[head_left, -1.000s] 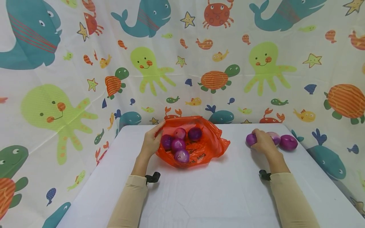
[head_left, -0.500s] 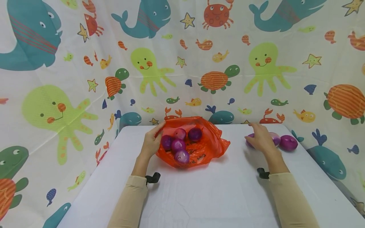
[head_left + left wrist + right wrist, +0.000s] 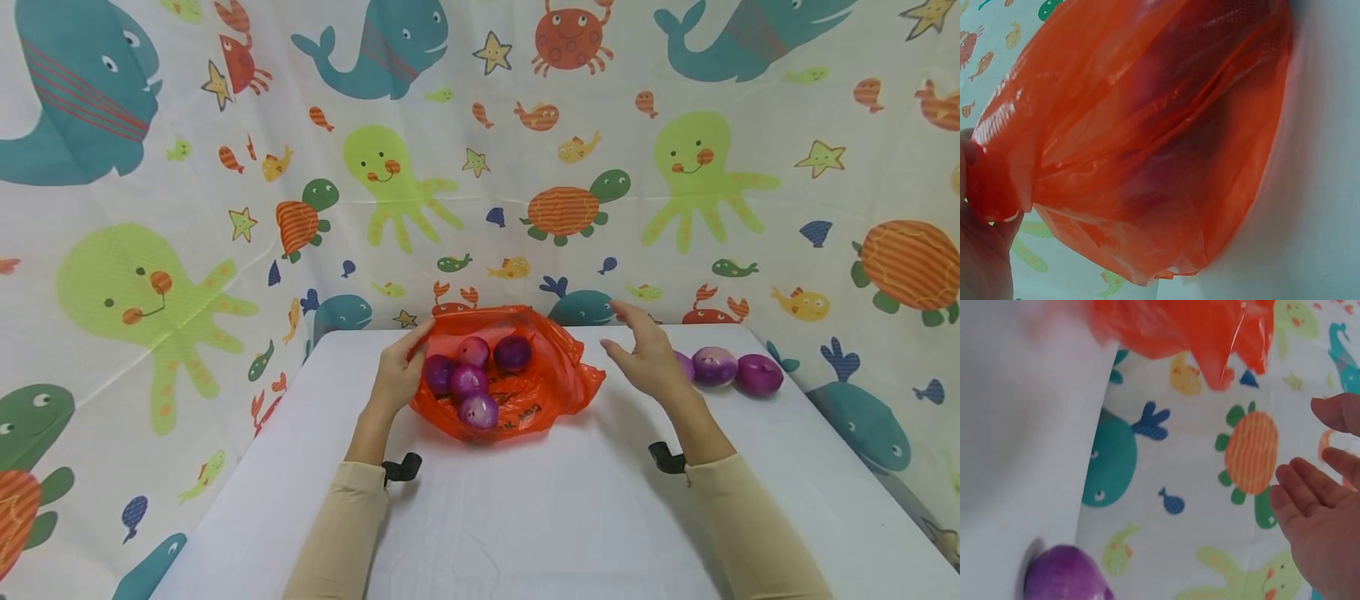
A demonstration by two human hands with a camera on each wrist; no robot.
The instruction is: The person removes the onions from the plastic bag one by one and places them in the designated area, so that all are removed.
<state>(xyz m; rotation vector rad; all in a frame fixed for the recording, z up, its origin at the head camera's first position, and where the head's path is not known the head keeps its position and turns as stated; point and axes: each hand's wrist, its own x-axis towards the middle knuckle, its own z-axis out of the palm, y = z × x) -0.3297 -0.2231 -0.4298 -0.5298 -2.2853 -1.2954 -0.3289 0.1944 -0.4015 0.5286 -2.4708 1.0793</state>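
Work appears partway: five purple fruits show inside the red bag, its edge pinched by the left hand, three more fruits stand in a row on the counter, and the right hand, fingers apart, hangs between, holding nothing.

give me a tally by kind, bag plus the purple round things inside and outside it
Red plastic bag: 1
Bagged purple round things: 5 visible
Loose purple round things: 3, one partly hidden
Total: 9 visible
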